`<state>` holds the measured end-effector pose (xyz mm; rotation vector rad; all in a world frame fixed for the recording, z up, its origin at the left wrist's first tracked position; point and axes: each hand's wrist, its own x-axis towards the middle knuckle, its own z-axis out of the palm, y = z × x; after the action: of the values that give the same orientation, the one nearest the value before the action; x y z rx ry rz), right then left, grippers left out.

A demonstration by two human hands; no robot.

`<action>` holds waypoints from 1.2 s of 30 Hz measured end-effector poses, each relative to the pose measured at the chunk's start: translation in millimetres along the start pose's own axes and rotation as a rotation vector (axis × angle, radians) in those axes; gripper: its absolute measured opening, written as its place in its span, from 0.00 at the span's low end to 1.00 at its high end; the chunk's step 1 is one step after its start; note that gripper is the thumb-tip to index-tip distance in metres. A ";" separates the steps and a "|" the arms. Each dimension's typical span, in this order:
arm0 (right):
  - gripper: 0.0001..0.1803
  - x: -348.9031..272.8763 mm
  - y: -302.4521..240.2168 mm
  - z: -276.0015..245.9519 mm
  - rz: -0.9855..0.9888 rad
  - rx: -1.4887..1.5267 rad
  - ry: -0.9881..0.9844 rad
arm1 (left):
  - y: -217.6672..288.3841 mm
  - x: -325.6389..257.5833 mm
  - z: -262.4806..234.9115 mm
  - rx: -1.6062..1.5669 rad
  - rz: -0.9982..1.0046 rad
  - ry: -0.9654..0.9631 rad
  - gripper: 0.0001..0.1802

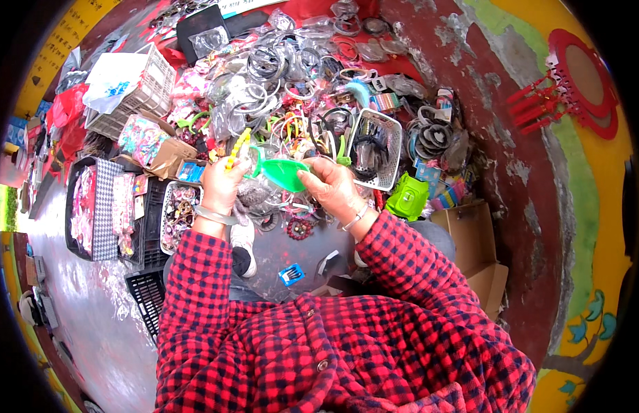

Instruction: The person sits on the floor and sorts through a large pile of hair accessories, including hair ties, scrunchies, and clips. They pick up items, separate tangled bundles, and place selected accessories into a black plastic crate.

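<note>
My right hand (337,189) is closed, its thumb and fingers pinching the right end of a green leaf-shaped piece (284,173). A thin green loop (255,162) joins or overlaps its left end, close to the fingers of my left hand (222,184). That left hand is closed as well, with a yellow knobbly strip (239,146) rising out of its fingers. Whether it also grips the green loop is hard to tell. Just beyond both hands spreads a heap of headbands and hair accessories (278,103), many in clear bags.
A white basket (396,153) of dark hair items stands right of my hands, near a bright green plastic piece (407,197). On the left are a small white basket (167,234), a black crate (154,251) and a grey crate (154,76). An open cardboard box (471,237) sits right.
</note>
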<state>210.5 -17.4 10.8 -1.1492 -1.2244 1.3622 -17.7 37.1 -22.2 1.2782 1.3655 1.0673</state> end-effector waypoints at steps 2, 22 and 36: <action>0.10 -0.6 4.7 1.5 0.026 -0.062 -0.020 | 5.3 -2.3 0.6 0.010 -0.016 -0.020 0.06; 0.06 9.0 14.9 -6.3 0.266 0.282 0.184 | 46.3 -22.9 0.4 -0.566 -0.212 -0.285 0.07; 0.09 6.4 4.0 -1.3 0.024 0.223 0.181 | 32.7 -15.2 5.5 -0.220 -0.028 -0.156 0.05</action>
<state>210.8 -11.2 6.5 -1.1044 -0.9086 1.3436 -6.7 24.3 10.2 1.1509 1.1137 1.0450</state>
